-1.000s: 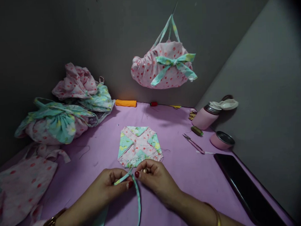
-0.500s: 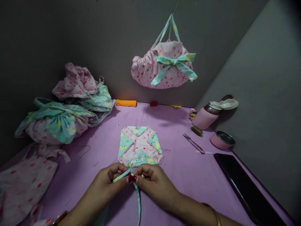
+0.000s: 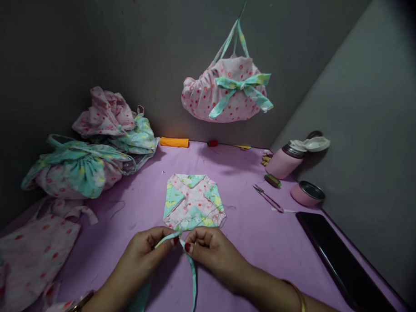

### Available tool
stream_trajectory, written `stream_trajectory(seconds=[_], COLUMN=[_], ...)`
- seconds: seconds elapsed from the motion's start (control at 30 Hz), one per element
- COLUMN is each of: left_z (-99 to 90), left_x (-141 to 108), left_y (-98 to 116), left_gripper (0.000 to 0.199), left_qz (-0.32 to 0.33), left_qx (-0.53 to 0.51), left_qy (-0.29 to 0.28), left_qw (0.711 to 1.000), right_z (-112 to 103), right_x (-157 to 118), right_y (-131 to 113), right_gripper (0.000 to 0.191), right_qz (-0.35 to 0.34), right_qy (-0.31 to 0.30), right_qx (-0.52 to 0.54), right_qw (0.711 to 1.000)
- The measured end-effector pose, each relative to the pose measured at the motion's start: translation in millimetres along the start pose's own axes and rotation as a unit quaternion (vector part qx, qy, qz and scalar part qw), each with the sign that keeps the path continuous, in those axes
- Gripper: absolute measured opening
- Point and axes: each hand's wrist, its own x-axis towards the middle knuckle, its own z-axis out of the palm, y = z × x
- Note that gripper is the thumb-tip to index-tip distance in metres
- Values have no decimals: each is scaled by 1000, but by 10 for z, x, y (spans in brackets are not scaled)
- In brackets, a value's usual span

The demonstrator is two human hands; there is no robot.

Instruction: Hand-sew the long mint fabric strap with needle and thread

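Note:
A narrow mint-green fabric strip [image 3: 193, 279] runs between my hands at the lower middle and hangs down toward the front edge of the view. My left hand [image 3: 151, 249] pinches one part of it between thumb and fingers. Just to the right, my right hand [image 3: 211, 251] is closed on another part, its thumb close to the left thumb but apart from it. Directly beyond my fingertips lies a flat eight-sided patchwork piece [image 3: 196, 197] in pink and mint floral cloth, with loose thread at its right side.
Fabric bags [image 3: 82, 169] are piled at the left, above pink dotted cloth [image 3: 37, 253]. A bow-tied bag [image 3: 226, 91] hangs at the back. Thread snips [image 3: 268, 198], a green spool [image 3: 272, 180], a pink bottle [image 3: 285, 161], a round cup [image 3: 307, 193] and a black phone [image 3: 341, 256] lie right.
My thumbs have moved slightly apart, the left one up and left, the right one a little to the right. More of the strip shows between them.

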Motion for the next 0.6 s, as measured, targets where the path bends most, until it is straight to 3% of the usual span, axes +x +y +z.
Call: stream_trajectory(seconds=[0.13, 0.3, 0.37, 0.5, 0.6], left_z=[-39, -38, -25, -4, 10], left_x=[18, 27, 25, 17, 6], left_y=[-19, -24, -17, 2, 18], left_gripper=[15, 14, 14, 21, 20], left_qz=[10, 11, 11, 16, 12], left_qx=[50, 56, 60, 72, 69], left_qy=[55, 71, 36, -34, -46], left_qw=[997, 996, 997, 997, 996], right_z=[3, -46, -95, -188, -215], right_x=[-42, -96, -83, 6, 53], right_y=[13, 7, -20, -48, -29], right_gripper=[9, 6, 4, 24, 30], right_qz=[95, 68, 45, -46, -45], right_qy=[-84, -165, -135, 32, 12], right_qx=[36, -63, -97, -123, -130], right_qw=[991, 982, 985, 991, 990])
